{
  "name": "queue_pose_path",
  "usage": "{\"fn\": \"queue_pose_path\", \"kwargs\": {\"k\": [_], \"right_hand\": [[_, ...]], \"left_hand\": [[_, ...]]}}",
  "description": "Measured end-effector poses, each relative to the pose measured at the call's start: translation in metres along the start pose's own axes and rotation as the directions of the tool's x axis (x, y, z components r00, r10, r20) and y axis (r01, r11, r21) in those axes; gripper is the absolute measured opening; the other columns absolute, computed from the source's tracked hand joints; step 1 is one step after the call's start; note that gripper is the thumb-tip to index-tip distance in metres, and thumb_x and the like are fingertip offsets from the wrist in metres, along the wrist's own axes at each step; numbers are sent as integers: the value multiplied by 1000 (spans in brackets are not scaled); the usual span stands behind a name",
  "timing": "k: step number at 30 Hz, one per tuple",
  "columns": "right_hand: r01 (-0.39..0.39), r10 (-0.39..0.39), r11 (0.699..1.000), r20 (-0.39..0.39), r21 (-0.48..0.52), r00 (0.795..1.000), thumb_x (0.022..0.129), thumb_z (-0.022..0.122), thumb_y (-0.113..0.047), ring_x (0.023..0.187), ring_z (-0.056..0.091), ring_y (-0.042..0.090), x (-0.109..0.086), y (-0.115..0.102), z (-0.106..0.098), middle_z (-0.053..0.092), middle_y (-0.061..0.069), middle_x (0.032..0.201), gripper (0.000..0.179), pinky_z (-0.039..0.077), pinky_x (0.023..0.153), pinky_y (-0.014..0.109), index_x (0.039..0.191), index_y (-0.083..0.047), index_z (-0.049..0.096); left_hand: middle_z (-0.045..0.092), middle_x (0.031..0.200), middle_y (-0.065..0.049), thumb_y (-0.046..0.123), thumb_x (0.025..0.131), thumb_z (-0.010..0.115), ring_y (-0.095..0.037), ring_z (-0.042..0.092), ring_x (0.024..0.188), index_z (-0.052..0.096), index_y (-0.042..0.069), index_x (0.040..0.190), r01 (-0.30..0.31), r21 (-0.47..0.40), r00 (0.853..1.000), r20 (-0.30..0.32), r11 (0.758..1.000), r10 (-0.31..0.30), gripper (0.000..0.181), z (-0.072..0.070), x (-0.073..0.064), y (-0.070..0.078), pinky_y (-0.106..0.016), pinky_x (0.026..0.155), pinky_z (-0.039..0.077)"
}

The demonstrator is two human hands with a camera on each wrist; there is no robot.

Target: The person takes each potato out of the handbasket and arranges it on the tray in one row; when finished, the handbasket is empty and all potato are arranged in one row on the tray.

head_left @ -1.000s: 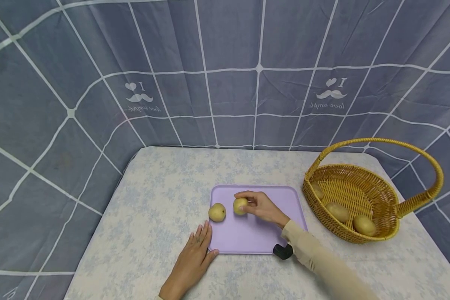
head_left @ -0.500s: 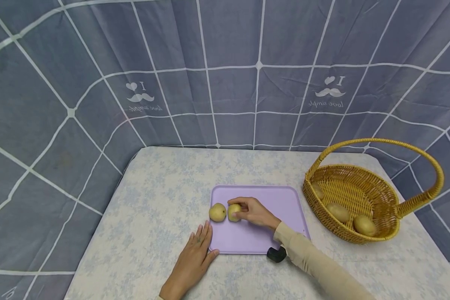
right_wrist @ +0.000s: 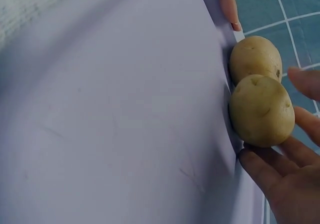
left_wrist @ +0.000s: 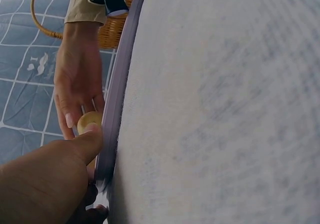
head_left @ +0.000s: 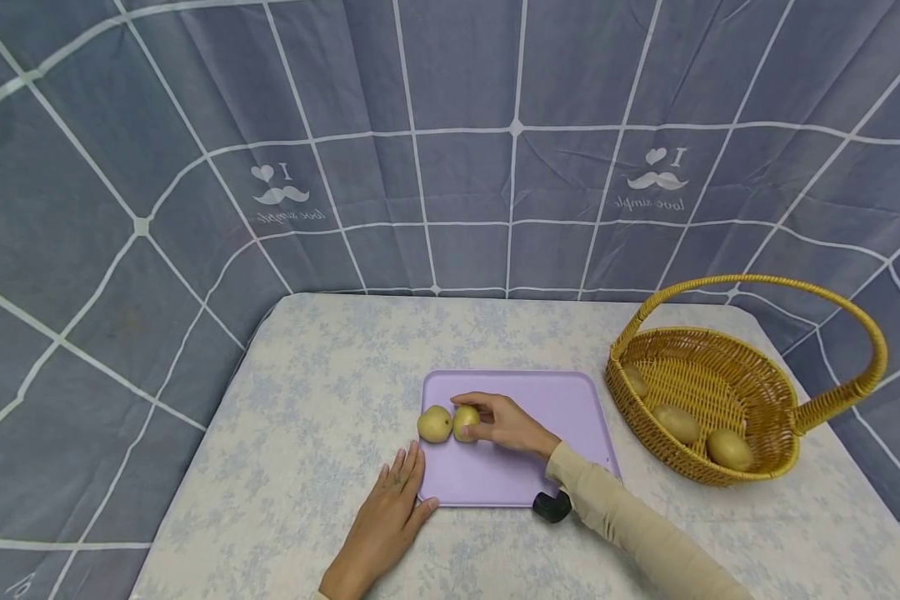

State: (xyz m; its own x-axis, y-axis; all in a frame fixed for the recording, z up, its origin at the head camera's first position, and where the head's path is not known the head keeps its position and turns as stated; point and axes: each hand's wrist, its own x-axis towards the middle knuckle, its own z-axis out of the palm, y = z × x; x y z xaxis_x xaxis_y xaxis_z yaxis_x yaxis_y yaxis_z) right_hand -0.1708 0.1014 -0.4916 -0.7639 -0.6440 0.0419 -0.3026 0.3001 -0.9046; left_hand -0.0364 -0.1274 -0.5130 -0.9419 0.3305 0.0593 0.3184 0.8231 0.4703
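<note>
On the light purple tray two round yellow potatoes lie side by side near its left edge. My right hand holds the right-hand potato between thumb and fingers. In the right wrist view this potato touches the other potato, and some of my fingertips stand a little off it. The left potato is held by no hand. My left hand lies with straight, slightly spread fingers at the tray's left front corner; its thumb reaches over the rim in the left wrist view.
A yellow wicker basket with a tall handle stands right of the tray, with three potatoes in it. A black device is on my right wrist. Behind the patterned tabletop hangs a blue-grey checked curtain.
My right hand has moved left across the tray with its potato, until that potato sits against the other one. My left hand has stayed in place.
</note>
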Motion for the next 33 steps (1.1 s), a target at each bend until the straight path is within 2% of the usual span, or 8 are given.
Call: {"fn": "queue_pose_path", "kwargs": {"k": [7,11,14,19,25,28,33], "right_hand": [[-3,4,1000,-49,26,999,93,65,-13,130,45,39,-6,-5,-18,49,19,141,51,38,107,50,138,2,48],[-23,30,998,-130,55,991,92,63,-5,132,42,40,-14,-16,-44,47,22,142,50,35,109,51,138,4,46],[3,7,999,-199,51,980,92,63,-6,131,43,38,-25,-27,-71,48,22,141,49,35,110,47,138,2,47],[74,-62,997,-325,23,944,93,62,-8,131,44,34,-56,-45,-121,49,18,141,48,38,108,33,139,1,47],[68,-51,997,-452,22,890,96,57,-3,124,52,8,-103,-53,-169,55,-3,136,46,46,93,15,140,2,45],[76,-36,995,-491,62,871,96,55,-2,119,56,5,-121,-53,-186,58,-2,132,44,48,88,13,139,4,45],[32,-4,999,-527,44,850,97,55,-5,110,60,3,-136,-48,-206,63,-3,123,40,51,81,14,134,7,49]], "left_hand": [[20,156,-12,43,99,47,-31,19,144,28,-1,148,3,-6,1000,0,1000,-3,68,-1,0,1,-53,116,18],[20,156,-13,42,99,47,-31,19,144,28,-1,148,0,-6,1000,-5,1000,0,68,-1,0,1,-53,116,18],[21,156,-13,41,99,48,-32,20,144,29,-2,148,-2,-7,1000,-10,1000,2,67,-1,-1,2,-52,116,19],[22,156,-13,40,99,49,-32,20,144,30,-2,148,-4,-14,1000,-13,1000,4,67,-2,-1,2,-53,115,19],[21,156,-13,40,99,49,-32,20,144,29,-1,148,3,-13,1000,-3,1000,-3,67,-3,-1,2,-52,116,18],[21,156,-12,40,99,49,-31,19,144,29,-1,148,5,-13,1000,-2,1000,-5,68,-3,0,2,-52,116,18],[20,156,-12,41,99,48,-31,19,144,28,-1,148,7,-8,1000,1,1000,-7,68,-2,0,2,-52,116,18]]}}
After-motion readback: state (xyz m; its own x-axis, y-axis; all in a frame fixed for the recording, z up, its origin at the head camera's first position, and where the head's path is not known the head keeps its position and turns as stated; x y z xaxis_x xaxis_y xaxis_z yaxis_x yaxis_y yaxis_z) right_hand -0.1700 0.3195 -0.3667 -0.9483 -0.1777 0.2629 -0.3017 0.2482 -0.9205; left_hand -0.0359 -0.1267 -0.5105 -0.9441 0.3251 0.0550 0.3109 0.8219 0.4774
